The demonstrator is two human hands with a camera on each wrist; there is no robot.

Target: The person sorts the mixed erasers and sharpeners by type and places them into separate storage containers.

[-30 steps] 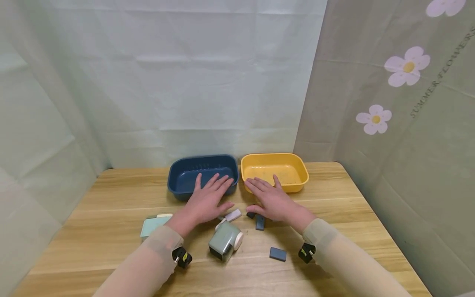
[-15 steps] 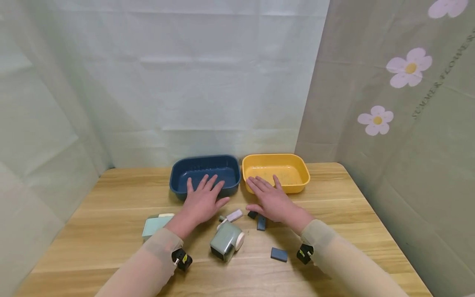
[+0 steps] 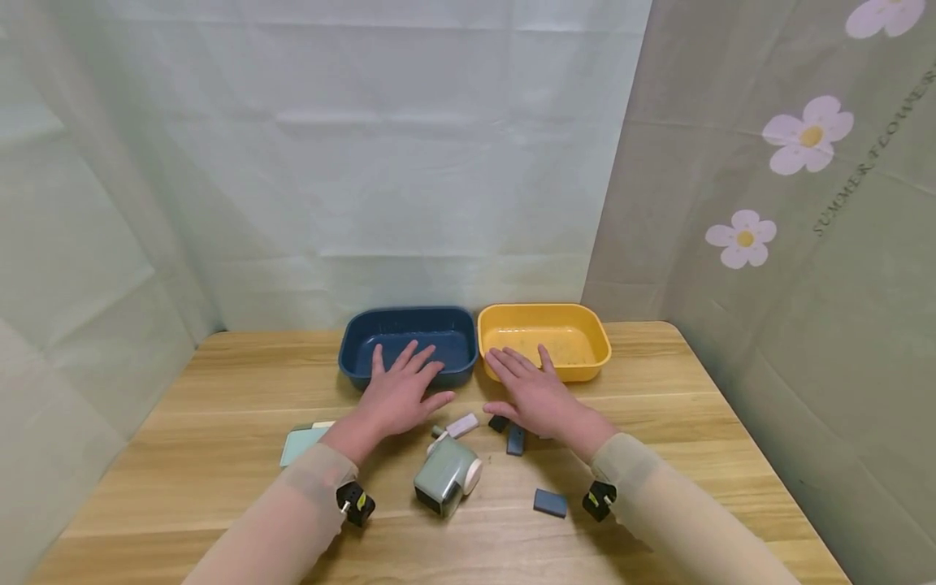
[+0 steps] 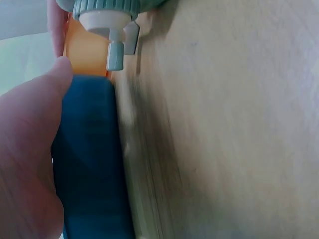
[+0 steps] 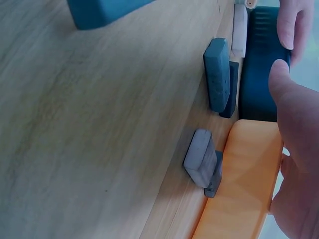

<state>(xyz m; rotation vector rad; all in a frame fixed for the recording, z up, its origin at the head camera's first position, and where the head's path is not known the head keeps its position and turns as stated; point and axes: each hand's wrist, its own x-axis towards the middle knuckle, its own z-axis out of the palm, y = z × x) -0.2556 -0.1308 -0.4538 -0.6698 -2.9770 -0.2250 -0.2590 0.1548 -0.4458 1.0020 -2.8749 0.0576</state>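
My left hand (image 3: 398,398) stretches over the near side of a dark blue basin (image 3: 462,377), its fingers spread and overlapping the rim in the head view. My right hand (image 3: 537,398) lies flat with its fingertips at the near rim of a yellow basin (image 3: 585,372). Neither hand holds anything. Just behind the hands, a grey-green container (image 3: 442,475) with a white round part lies tilted on the table; the left wrist view shows its small spout (image 4: 115,56). A lavender block (image 3: 462,425) lies between the hands.
A navy block (image 3: 515,441) and a black block (image 3: 499,423) lie beside the right hand, another navy block (image 3: 550,502) nearer me. In the right wrist view, a grey block (image 5: 199,157) sits by the yellow basin. Left of my left wrist stands a pale teal box (image 3: 300,445).
My left hand has shifted a little left, its fingers still spread. The blue basin has slid slightly right, closing up to the yellow one. My right hand has barely moved.
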